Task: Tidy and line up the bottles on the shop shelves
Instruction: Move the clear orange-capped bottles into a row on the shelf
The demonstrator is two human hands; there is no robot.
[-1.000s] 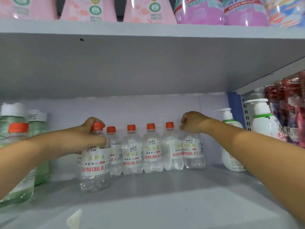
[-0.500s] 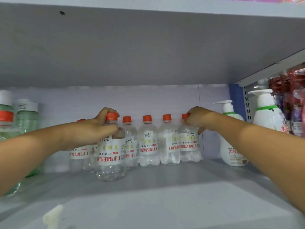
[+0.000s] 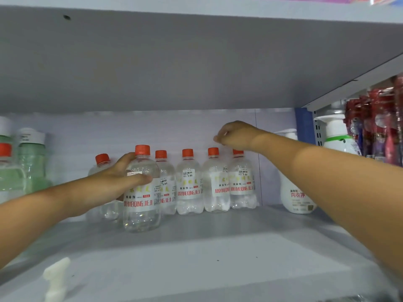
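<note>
Pale green translucent plastic bottles with white caps (image 3: pixel 30 162) stand at the far left of the grey metal shelf (image 3: pixel 196 247), well back. A small white plastic pump piece (image 3: pixel 55 277) lies on the shelf's front edge, lower left. Next, a clear plastic bottle with an orange screw cap (image 3: pixel 102 162) stands partly hidden behind the left hand (image 3: pixel 117 182). The left hand grips the front clear orange-capped bottle with the white and red label (image 3: pixel 141 192): thumb across the shoulder, fingers curled round its far side. This bottle stands upright, forward of the rest. To its right, a row of four matching clear orange-capped bottles (image 3: pixel 188 184) stands upright, side by side, touching, near the back wall. The right hand (image 3: pixel 236 136) hovers just above the two rightmost caps, fingers curled loosely downward, holding nothing; contact with a cap cannot be told. Further right, apart from the row, stands a white pump bottle with red lettering (image 3: pixel 296 195), then a white pump bottle with a green band (image 3: pixel 337 136) beside red packets (image 3: pixel 375 125).
</note>
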